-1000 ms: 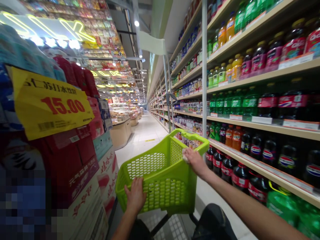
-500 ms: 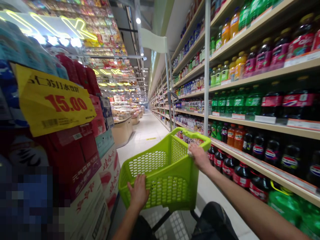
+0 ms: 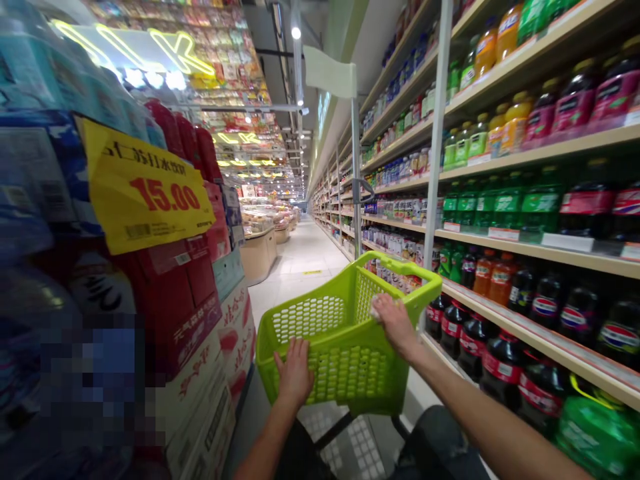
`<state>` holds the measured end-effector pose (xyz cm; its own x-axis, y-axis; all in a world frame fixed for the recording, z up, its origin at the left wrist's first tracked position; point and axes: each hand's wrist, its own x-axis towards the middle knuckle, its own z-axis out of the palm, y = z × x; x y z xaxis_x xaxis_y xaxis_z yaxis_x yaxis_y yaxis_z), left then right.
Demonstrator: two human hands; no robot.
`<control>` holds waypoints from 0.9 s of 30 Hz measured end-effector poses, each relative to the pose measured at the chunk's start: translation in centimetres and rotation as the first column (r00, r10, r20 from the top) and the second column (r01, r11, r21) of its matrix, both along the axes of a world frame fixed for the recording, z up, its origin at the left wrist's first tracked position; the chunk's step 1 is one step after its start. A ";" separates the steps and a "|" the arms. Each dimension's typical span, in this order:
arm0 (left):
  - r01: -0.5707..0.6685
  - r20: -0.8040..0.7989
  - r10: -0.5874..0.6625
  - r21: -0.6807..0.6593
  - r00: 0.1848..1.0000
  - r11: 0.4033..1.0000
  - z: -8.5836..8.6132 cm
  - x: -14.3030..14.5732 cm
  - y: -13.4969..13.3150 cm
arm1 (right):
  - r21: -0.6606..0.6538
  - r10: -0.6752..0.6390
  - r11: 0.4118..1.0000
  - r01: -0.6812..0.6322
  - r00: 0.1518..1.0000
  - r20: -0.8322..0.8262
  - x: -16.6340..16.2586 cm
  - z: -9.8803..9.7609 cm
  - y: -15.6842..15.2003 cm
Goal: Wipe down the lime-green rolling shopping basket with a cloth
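A lime-green plastic shopping basket (image 3: 325, 327) sits tilted on a cart frame in front of me. My left hand (image 3: 295, 373) grips the basket's near rim, fingers curled over the edge. My right hand (image 3: 395, 323) is closed on the basket's right rim, with a small white thing (image 3: 376, 312) pressed under the fingers that I cannot make out. The inside of the basket that shows holds nothing.
Shelves of soda bottles (image 3: 525, 293) run along the right. On the left stand stacked red and white cartons (image 3: 200, 320) with a yellow 15.00 price sign (image 3: 150, 197). The tiled aisle (image 3: 305, 257) runs ahead between them. A dark cart part (image 3: 435, 440) is below.
The view has shifted so the basket and both hands sit further right in the picture. My grip on the rim stays the same.
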<state>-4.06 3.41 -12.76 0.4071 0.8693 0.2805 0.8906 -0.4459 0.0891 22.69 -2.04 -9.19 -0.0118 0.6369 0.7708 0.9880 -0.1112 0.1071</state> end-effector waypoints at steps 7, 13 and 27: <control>0.014 -0.046 -0.013 0.031 0.999 0.999 -0.2 -0.4 0.3 | -0.100 0.396 0.918 -0.384 0.907 0.143 -8.0 -4.2 1.8; 0.007 -0.038 -0.004 0.065 0.999 0.998 -0.5 -0.7 0.7 | 0.211 -0.038 0.977 0.038 0.999 -0.008 4.5 1.0 -3.5; 0.008 -0.045 -0.005 0.061 0.999 0.998 0.3 -0.5 0.4 | 0.194 -0.037 0.980 0.049 0.997 -0.062 4.5 -3.2 -7.6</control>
<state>-4.52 3.86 -12.49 0.4262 0.8483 0.3142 0.8901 -0.4552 0.0215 27.20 -9.60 -12.41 0.0601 0.4734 0.8788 0.9857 -0.1668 0.0225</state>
